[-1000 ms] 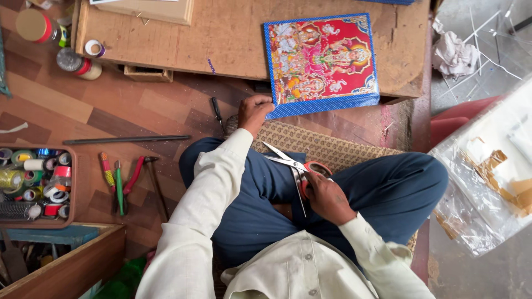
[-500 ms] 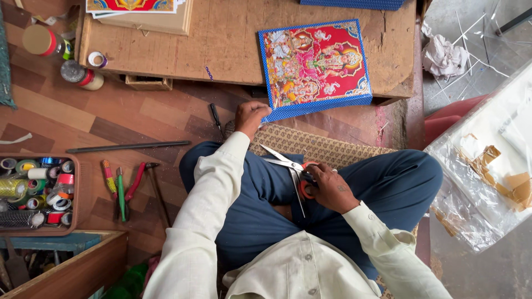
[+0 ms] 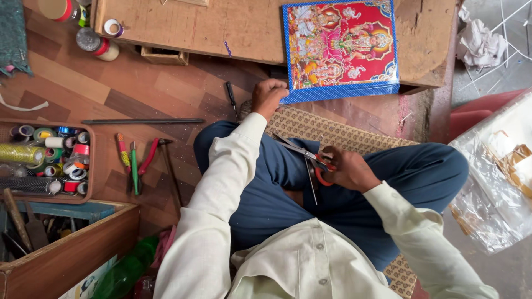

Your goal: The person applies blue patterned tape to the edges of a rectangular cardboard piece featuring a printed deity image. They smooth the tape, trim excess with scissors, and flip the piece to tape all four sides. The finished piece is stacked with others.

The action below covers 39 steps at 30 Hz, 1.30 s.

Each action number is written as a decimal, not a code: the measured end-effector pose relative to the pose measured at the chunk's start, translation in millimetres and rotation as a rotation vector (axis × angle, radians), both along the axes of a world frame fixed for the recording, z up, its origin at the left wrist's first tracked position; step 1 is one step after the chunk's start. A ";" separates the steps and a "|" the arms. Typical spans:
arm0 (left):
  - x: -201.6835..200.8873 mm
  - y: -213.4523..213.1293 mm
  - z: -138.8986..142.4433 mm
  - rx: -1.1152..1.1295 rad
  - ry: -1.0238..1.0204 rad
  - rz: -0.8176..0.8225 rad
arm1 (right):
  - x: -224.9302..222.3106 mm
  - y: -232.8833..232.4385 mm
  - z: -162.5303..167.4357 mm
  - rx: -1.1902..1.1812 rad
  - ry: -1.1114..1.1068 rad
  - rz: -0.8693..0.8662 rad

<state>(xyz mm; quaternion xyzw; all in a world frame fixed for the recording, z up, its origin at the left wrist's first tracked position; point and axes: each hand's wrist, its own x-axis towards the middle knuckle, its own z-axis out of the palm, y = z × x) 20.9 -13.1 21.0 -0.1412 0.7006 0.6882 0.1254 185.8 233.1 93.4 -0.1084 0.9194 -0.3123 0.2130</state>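
Observation:
I sit cross-legged on a patterned mat. My left hand reaches forward and pinches the near left corner of a colourful printed picture with a blue dotted border, which lies on a low wooden board. My right hand rests over my lap and grips a pair of scissors with red handles, blades open and pointing left. A thin strip hangs below the scissors.
A tray of tape rolls and thread spools sits at left, with screwdrivers, red pliers and a hammer beside it. A long metal rod lies on the floor. A wooden box is near left, clear plastic sheeting at right.
The view has shifted so the picture and board sit higher and farther right. My left hand stays on the picture's corner; my right hand with the scissors has drawn slightly closer to my lap.

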 end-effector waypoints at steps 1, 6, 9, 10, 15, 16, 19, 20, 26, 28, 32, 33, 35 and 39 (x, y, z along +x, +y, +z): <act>0.6 -0.6 2.7 -0.009 -0.011 0.005 | -3.1 2.3 0.1 -0.051 -0.053 -0.016; 0.8 -2.7 4.3 -0.106 0.036 -0.027 | 11.1 -2.1 14.8 -0.401 -0.663 -0.295; -1.8 -1.9 -4.0 -0.120 0.041 -0.038 | 34.6 -30.2 19.2 -0.831 -0.741 -0.596; -2.3 -1.4 -7.5 -0.123 0.036 -0.045 | 38.5 -40.2 18.1 -0.987 -0.720 -0.666; -5.0 -1.3 -20.4 -0.092 0.127 -0.003 | 13.4 -79.8 -1.1 -1.092 -0.625 -0.650; -5.1 -2.0 -21.3 -0.084 0.145 0.003 | 9.0 -84.7 -3.2 -1.071 -0.603 -0.644; -5.6 -3.1 -22.0 -0.059 0.007 0.003 | -4.4 -94.9 -6.6 -1.006 -0.576 -0.657; -5.7 -3.5 -21.9 -0.052 0.004 0.011 | -6.9 -97.4 -7.0 -0.984 -0.565 -0.668; -5.6 -3.8 -27.0 -0.061 0.158 0.007 | -10.5 -102.9 -11.3 -0.962 -0.521 -0.713; -5.7 -4.0 -30.7 -0.004 0.067 0.005 | -10.8 -102.8 -13.4 -0.973 -0.520 -0.736; -6.4 -3.7 -35.2 0.005 0.116 0.004 | -9.8 -103.0 -15.9 -0.965 -0.518 -0.756; -6.4 -3.8 -34.9 0.014 0.184 -0.002 | -9.1 -103.6 -16.4 -0.954 -0.505 -0.757; -6.2 -4.0 -32.4 0.040 0.172 -0.007 | -7.9 -105.2 -17.6 -0.931 -0.482 -0.772; -5.2 -6.0 -21.5 0.082 0.011 -0.018 | -6.5 -108.5 -23.4 -0.933 -0.450 -0.807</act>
